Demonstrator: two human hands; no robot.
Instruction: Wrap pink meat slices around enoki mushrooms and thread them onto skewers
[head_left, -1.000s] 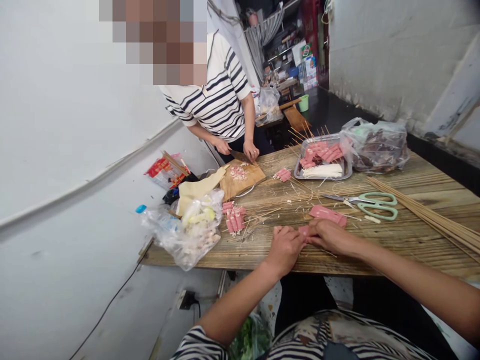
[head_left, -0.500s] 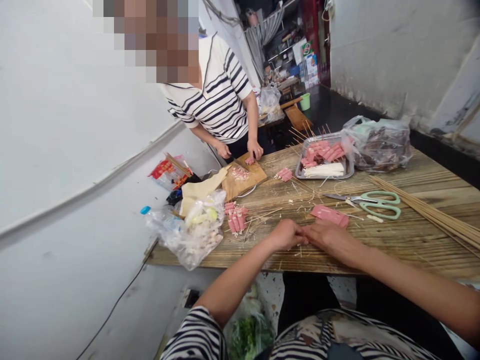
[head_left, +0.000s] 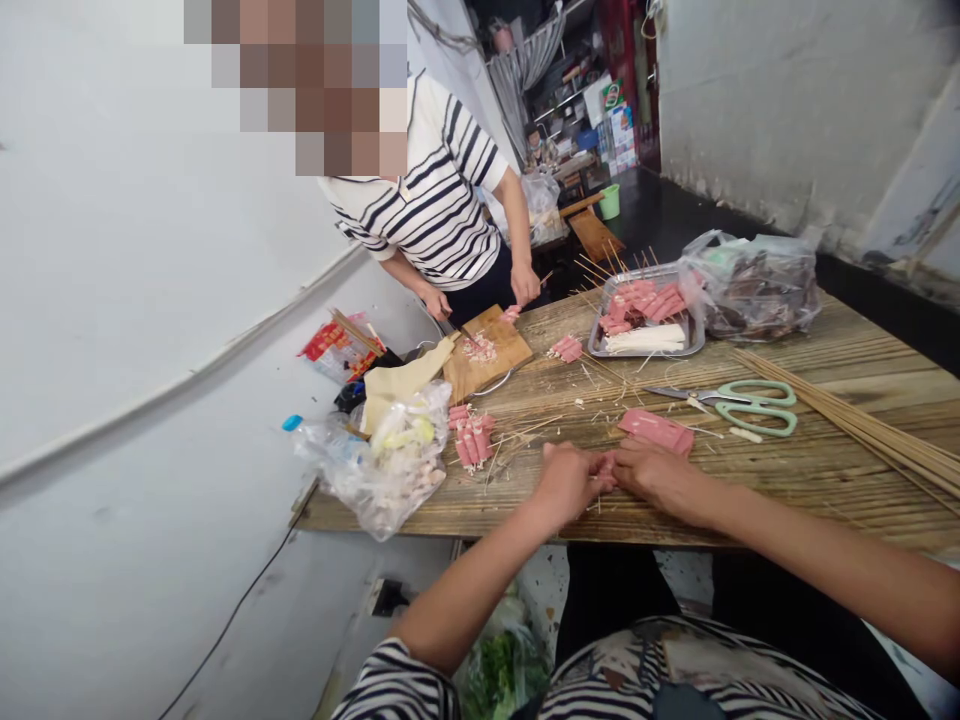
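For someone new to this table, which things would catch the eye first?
Probably the left hand and right hand stand out, meeting on a pink meat roll near the front edge of the wooden table. The green-handled scissors farther right and the tray of skewered rolls beyond them likely follow.

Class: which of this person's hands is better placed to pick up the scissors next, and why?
Probably the right hand: it lies nearer the scissors, while the left hand is farther away. Both are holding a small pink piece, so the right must let go first.
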